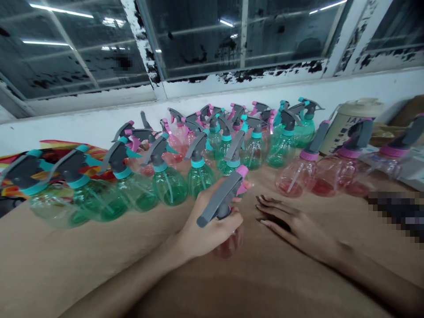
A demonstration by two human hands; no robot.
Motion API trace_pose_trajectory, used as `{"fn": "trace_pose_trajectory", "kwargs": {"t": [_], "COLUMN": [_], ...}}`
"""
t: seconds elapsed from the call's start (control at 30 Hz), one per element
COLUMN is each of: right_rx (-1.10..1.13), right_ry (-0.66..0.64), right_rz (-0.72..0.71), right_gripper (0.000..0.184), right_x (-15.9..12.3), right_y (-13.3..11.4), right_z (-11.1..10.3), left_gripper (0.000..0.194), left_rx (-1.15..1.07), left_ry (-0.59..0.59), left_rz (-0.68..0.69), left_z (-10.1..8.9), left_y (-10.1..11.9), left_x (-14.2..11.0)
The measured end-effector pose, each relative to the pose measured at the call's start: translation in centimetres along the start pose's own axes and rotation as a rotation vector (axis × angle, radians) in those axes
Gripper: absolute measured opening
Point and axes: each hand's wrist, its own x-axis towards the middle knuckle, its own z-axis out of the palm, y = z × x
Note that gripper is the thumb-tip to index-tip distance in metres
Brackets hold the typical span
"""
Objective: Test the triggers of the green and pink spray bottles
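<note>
My left hand [202, 225] is wrapped round the neck of a pink spray bottle [228, 245] with a grey and pink trigger head. The bottle is upright near the front of the table, its body partly hidden by my fingers. To its right, my right hand [294, 221] is spread low over the tabletop, fingers stretched out and nothing in them. Just beyond the left hand stands a green spray bottle [200, 179] with a turquoise collar. A pink spray bottle [293, 179] stands past the right fingertips.
More green bottles [99, 201] line the left, with pink and green ones behind. Several pink bottles [351, 172] stand at right near a cream jug [353, 119]. A colourful cloth [96, 161] lies back left on the brown table [99, 260]. Windows [198, 44] rise behind.
</note>
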Motion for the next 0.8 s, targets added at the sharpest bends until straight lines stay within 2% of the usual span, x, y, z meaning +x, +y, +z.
{"fn": "trace_pose_trajectory", "kwargs": {"t": [0.1, 0.27, 0.43, 0.57, 0.73, 0.8], "right_rx": [-0.006, -0.019, -0.009, -0.009, -0.012, 0.0], "right_ry": [-0.014, -0.054, -0.029, -0.014, -0.023, -0.013], "right_rz": [0.007, 0.014, 0.01, 0.007, 0.008, 0.005], "right_gripper": [0.04, 0.04, 0.038, 0.039, 0.038, 0.038], "right_x": [0.01, 0.01, 0.01, 0.02, 0.05, 0.06], "right_y": [-0.02, 0.13, 0.06, 0.06, 0.01, 0.02], "right_z": [-0.05, -0.07, -0.02, 0.03, -0.07, -0.09], "left_gripper": [0.03, 0.022, 0.018, 0.016, 0.017, 0.021], "left_rx": [0.054, 0.086, 0.09, 0.091, 0.057, -0.024], "left_ry": [0.033, 0.045, 0.117, 0.13, 0.146, 0.147], "left_rz": [0.036, 0.033, 0.075, 0.092, 0.064, -0.007], "left_z": [0.03, 0.17, 0.27, 0.18, 0.12, 0.16], "left_y": [-0.19, -0.27, -0.23, -0.16, -0.06, 0.03], "left_x": [0.04, -0.01, -0.02, -0.12, -0.27, -0.32]}}
